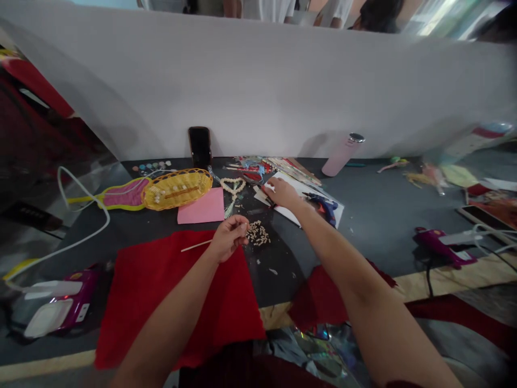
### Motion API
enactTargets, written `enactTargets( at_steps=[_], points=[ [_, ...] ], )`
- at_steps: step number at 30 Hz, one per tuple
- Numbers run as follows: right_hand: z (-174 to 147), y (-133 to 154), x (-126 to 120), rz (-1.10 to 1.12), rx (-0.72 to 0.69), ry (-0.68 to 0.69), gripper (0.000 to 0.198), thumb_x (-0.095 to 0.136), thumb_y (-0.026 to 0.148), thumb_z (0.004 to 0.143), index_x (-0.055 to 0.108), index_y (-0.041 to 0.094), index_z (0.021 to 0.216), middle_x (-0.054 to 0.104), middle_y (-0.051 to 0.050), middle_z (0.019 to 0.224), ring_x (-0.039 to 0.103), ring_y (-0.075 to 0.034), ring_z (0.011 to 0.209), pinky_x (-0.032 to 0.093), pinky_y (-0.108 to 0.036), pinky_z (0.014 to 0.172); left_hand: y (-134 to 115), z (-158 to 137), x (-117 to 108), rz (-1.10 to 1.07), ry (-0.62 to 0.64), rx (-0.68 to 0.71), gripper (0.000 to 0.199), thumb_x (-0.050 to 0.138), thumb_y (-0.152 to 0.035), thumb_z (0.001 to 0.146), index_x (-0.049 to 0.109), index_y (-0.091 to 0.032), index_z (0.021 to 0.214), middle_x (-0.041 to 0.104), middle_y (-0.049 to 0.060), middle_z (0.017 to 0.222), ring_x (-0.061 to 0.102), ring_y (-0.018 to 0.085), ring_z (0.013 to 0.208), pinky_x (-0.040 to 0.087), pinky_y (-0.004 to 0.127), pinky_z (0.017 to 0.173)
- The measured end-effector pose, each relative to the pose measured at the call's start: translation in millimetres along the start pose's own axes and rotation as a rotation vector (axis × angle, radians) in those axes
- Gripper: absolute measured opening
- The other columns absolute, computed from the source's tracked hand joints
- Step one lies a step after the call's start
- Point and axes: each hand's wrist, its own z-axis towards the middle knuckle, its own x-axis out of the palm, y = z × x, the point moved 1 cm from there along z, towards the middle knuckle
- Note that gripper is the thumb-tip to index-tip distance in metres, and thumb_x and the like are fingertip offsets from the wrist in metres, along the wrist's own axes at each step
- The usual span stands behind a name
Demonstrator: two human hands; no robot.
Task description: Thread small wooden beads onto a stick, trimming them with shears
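Observation:
My left hand (230,238) is closed in a pinch above the edge of the red cloth. A thin pale stick (196,246) juts out to the left from it. Just right of these fingers lies a pile of short cut pale pieces (258,234). My right hand (285,194) reaches farther forward, over the left part of a white sheet (294,186). Its fingers are bent round a small red and black item, mostly hidden, whose kind I cannot make out. A blue and black glue gun (325,207) rests on the sheet beside my right forearm.
Red cloth (149,285) covers the front left. Behind it are pink paper (204,207), a yellow woven basket (177,188), a beaded loop (233,186) and a phone (200,146). A pink bottle (342,156) stands by the white partition (258,86). Purple power strips (444,248) with cables sit at both sides.

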Motion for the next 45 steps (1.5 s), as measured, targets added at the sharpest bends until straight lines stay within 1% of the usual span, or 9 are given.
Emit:
enactTargets(
  at_steps=[8,13,16,19,22,29,36,40,45],
  points=[
    [16,15,34,-0.028,0.023,-0.013,0.027,0.051,0.032,0.082,0.057,0.013,0.101,0.054,-0.015,0.11,0.047,-0.025,0.106,0.035,-0.034,0.09,1,1,-4,-0.024,-0.026,-0.06,0.031,0.073,-0.024,0.065,0.063,-0.014,0.092,0.06,0.002,0.075,0.052,0.005,0.058,0.046,0.017,0.053],
    [11,1,27,0.064,0.066,-0.128,0.022,0.043,0.029,0.085,0.057,0.014,0.093,0.051,-0.015,0.114,0.051,-0.021,0.1,0.039,-0.031,0.086,-2,-1,-2,-0.038,-0.03,-0.066,0.022,0.072,-0.023,0.066,0.063,-0.013,0.084,0.06,0.001,0.069,0.051,0.004,0.054,0.046,0.016,0.052],
    [-9,-7,10,0.482,0.122,-0.218,0.027,0.046,0.04,0.084,0.056,0.015,0.085,0.06,-0.011,0.095,0.056,-0.016,0.077,0.045,-0.027,0.066,-6,-1,1,-0.065,-0.04,-0.044,0.019,0.073,-0.023,0.065,0.062,-0.013,0.077,0.059,0.0,0.065,0.049,0.003,0.052,0.045,0.016,0.051],
    [-43,-6,-3,0.971,0.167,-0.114,0.033,0.059,0.045,0.074,0.053,0.018,0.091,0.062,-0.004,0.08,0.053,-0.011,0.055,0.042,-0.024,0.05,-9,-1,2,-0.112,-0.055,-0.032,0.018,0.074,-0.021,0.064,0.062,-0.013,0.075,0.059,-0.001,0.064,0.048,0.003,0.052,0.045,0.015,0.051],
    [-83,6,-10,1.344,0.123,0.007,0.031,0.066,0.037,0.068,0.05,0.02,0.088,0.062,-0.003,0.088,0.057,-0.012,0.062,0.043,-0.022,0.049,-11,-1,2,-0.145,-0.049,-0.026,0.017,0.073,-0.018,0.065,0.062,-0.013,0.077,0.059,-0.001,0.066,0.047,0.002,0.052,0.044,0.015,0.051],
    [-124,25,-15,1.639,0.085,0.053,0.02,0.065,0.028,0.073,0.049,0.024,0.084,0.053,-0.002,0.116,0.06,-0.015,0.084,0.052,-0.029,0.064,-15,-2,-3,-0.162,-0.082,0.03,0.014,0.071,-0.016,0.067,0.063,-0.013,0.078,0.057,0.0,0.068,0.048,0.003,0.054,0.044,0.016,0.053],
    [-118,21,-2,1.438,0.124,0.064,0.023,0.065,0.034,0.073,0.053,0.023,0.089,0.058,-0.002,0.096,0.057,-0.013,0.075,0.048,-0.027,0.066,-13,-1,-6,-0.13,-0.026,-0.015,0.012,0.066,-0.019,0.074,0.057,-0.015,0.08,0.055,0.0,0.07,0.045,0.005,0.056,0.042,0.017,0.051],
    [-120,25,1,1.23,0.059,0.003,0.02,0.065,0.032,0.071,0.058,0.02,0.086,0.053,-0.003,0.101,0.052,-0.011,0.073,0.043,-0.024,0.062,-11,-6,-3,-0.05,0.004,-0.081,0.014,0.065,-0.022,0.074,0.056,-0.014,0.082,0.058,0.004,0.084,0.051,0.008,0.066,0.048,0.02,0.056],
    [-121,34,2,1.129,-0.035,-0.011,0.016,0.062,0.033,0.073,0.058,0.02,0.082,0.049,-0.002,0.087,0.048,-0.013,0.075,0.04,-0.025,0.062,-10,-12,3,0.016,0.018,-0.067,0.014,0.067,-0.023,0.072,0.059,-0.014,0.079,0.056,0.007,0.105,0.055,0.012,0.082,0.052,0.024,0.065]
  ],
)
